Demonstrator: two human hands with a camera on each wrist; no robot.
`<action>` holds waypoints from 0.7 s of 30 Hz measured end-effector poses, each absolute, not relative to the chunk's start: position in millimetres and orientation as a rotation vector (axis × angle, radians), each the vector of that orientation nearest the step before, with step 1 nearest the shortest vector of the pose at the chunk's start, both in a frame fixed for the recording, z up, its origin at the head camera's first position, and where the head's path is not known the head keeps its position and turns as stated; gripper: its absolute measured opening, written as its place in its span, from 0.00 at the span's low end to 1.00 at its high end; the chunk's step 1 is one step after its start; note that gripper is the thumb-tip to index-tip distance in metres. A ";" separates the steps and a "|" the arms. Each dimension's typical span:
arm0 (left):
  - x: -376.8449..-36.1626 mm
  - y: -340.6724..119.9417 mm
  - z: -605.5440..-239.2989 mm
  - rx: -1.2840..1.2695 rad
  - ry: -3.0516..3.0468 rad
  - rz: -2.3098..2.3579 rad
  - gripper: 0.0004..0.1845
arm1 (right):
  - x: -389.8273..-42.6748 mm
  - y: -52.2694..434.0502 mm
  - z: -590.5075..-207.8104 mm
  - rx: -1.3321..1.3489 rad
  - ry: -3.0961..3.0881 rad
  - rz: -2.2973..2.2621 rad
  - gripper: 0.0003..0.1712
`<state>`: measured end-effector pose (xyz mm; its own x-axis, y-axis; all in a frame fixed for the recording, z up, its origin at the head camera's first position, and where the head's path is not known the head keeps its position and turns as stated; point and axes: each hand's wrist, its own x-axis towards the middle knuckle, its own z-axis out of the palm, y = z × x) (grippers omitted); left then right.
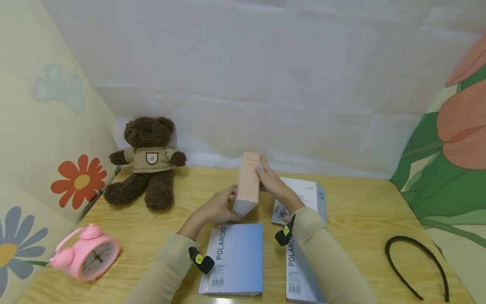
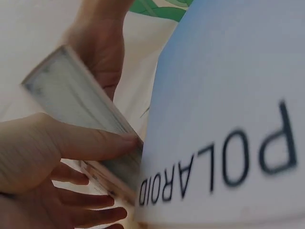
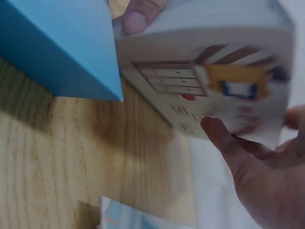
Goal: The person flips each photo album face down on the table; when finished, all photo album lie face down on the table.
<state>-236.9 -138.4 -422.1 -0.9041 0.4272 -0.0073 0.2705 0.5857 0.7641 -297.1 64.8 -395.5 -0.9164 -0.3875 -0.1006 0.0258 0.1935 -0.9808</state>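
Note:
Both hands hold a thick pink-spined album (image 1: 248, 179) tilted up above the middle of the table, its spine facing me. My left hand (image 1: 218, 207) grips its lower left end; in the left wrist view the thumb lies across the pale page edges (image 2: 86, 95). My right hand (image 1: 275, 181) holds the upper right side, fingertips on the illustrated cover (image 3: 228, 90) with a striped awning. Just in front lies a blue-white album (image 1: 243, 261) marked POLAROID. A second POLAROID album (image 1: 303, 274) is partly hidden under the right forearm.
Behind the right wrist lie a white-and-blue item (image 1: 305, 190) and a small picture-printed piece (image 1: 280, 213). A brown teddy bear (image 1: 149, 162) sits at back left, a pink alarm clock (image 1: 91, 255) at front left. A black headband (image 1: 415, 261) lies at right. White cloth (image 1: 265, 84) hangs behind.

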 end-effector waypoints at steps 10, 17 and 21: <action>-233.3 -146.2 -428.2 0.453 2.865 0.823 0.46 | -284.2 70.1 -419.5 -0.308 2.736 -1.156 0.33; -236.5 -142.9 -422.0 0.444 2.894 0.659 0.45 | -282.3 67.6 -424.6 -0.461 2.894 -0.896 0.13; -233.2 -148.4 -403.3 0.459 2.887 0.730 0.46 | -274.1 78.7 -415.8 -0.461 2.965 -0.839 0.24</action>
